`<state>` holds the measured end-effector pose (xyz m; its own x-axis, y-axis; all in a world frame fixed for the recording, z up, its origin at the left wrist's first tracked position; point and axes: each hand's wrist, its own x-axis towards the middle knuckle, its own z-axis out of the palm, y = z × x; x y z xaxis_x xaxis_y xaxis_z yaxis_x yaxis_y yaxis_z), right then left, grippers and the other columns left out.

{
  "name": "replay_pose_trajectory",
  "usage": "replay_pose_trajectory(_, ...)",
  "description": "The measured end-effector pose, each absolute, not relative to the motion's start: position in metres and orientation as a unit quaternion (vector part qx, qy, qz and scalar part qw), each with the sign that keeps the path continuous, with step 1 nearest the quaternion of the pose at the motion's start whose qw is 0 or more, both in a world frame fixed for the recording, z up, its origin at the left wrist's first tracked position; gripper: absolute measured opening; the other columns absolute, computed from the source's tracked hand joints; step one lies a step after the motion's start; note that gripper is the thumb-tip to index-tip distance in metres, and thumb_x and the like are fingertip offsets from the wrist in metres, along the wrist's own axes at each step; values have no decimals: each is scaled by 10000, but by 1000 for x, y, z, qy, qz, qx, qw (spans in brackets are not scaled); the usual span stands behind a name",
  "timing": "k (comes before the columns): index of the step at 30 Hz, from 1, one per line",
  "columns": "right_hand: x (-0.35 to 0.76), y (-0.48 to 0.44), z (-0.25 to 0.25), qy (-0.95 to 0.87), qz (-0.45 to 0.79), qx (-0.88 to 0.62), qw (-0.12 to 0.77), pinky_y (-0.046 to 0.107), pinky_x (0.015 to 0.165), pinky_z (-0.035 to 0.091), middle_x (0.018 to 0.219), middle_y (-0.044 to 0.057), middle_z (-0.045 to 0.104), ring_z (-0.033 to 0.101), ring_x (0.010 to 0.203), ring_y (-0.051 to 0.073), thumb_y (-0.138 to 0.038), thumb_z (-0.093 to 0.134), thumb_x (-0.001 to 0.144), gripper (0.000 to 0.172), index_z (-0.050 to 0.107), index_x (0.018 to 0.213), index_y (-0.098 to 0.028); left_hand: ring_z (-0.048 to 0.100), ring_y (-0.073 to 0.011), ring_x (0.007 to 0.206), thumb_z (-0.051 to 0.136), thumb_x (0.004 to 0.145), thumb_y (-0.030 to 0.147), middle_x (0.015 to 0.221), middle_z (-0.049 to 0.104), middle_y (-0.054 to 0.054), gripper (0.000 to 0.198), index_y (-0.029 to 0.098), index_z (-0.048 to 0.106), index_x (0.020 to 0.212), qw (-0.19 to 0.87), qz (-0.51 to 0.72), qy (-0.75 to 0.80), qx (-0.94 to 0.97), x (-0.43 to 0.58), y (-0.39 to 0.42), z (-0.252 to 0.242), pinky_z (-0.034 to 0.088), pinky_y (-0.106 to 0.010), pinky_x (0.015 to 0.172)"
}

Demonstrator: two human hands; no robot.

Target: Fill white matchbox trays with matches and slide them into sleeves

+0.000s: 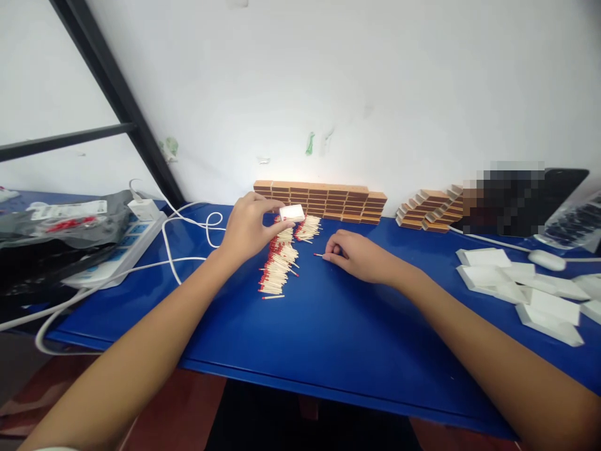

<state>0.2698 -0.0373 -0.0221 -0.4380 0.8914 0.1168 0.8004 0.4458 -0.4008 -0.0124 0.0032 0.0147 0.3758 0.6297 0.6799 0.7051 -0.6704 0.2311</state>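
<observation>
Blue table (300, 351) against white wall (399, 81). Left hand (251, 225) pinches small white box (293, 213) by match pile (280, 263), likely fingertip-held for access. Right hand (359, 255) pinches single match (318, 254), red head out. Stacked matchboxes (328, 200) line wall, likely saving space; blue surface runs to front edge.

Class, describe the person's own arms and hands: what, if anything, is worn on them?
The left hand and right hand are bare: no gloves, rings or watch show. Both forearms are uncovered; a pale edge at the lower left may be a sleeve.
</observation>
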Motion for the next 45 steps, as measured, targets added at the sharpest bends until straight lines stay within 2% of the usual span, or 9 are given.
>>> replay_pose_trajectory(4,252,-32,-25,-823,139,-521,177,325,762,449,984,77,678,624,847,206,-264,578,1026,150,646,908,-202,657,-277,1029,886,865,400,1060,762,-77,328,226,783,1123,48,-354,-401,-843,-8,1,10,531,-432,936)
replay_pose_trajectory(13,229,-12,-39,-796,89,-540,259,307,737,417,985,52,681,630,874,202,-247,682,977,57,643,962,-207,651,-283,1029,881,870,390,1061,740,-103,359,204,782,1160,41,-340,-402,-849,-6,1,7,523,-435,944)
replay_pose_trajectory(19,229,-13,-39,-798,79,-557,216,330,746,425,971,78,688,641,883,230,-281,634,1019,121,641,926,-205,640,-287,1050,840,906,420,1078,746,-101,327,215,778,1154,39,-344,-397,-850,-8,3,7,516,-448,958)
replay_pose_trajectory(26,240,-22,-33,-807,89,-559,171,333,759,438,1011,100,701,664,885,236,-292,582,1051,171,608,903,-210,645,-287,1038,865,883,397,1065,744,-101,333,211,781,1147,30,-336,-397,-854,-9,3,6,519,-447,955)
replay_pose_trajectory(32,258,-30,-22,-813,120,-505,265,338,762,443,948,76,672,618,862,226,-322,546,1044,176,589,913,-212,658,-270,979,894,855,408,1010,733,-94,357,205,792,1131,38,-333,-381,-862,-7,4,2,523,-421,900)
replay_pose_trajectory(36,257,-37,-13,-817,103,-463,327,335,740,429,935,69,645,582,835,219,-319,533,1041,151,572,933,-221,672,-262,988,926,811,440,1008,741,-79,414,221,795,1137,5,-318,-341,-885,0,-1,-1,519,-421,923)
replay_pose_trajectory(45,246,-45,-15,-830,86,-470,289,335,730,415,994,66,620,570,807,207,-261,524,1034,81,564,973,-225,681,-252,1018,920,817,445,1050,744,-69,408,244,791,1148,-45,-310,-301,-901,8,-13,1,532,-402,934)
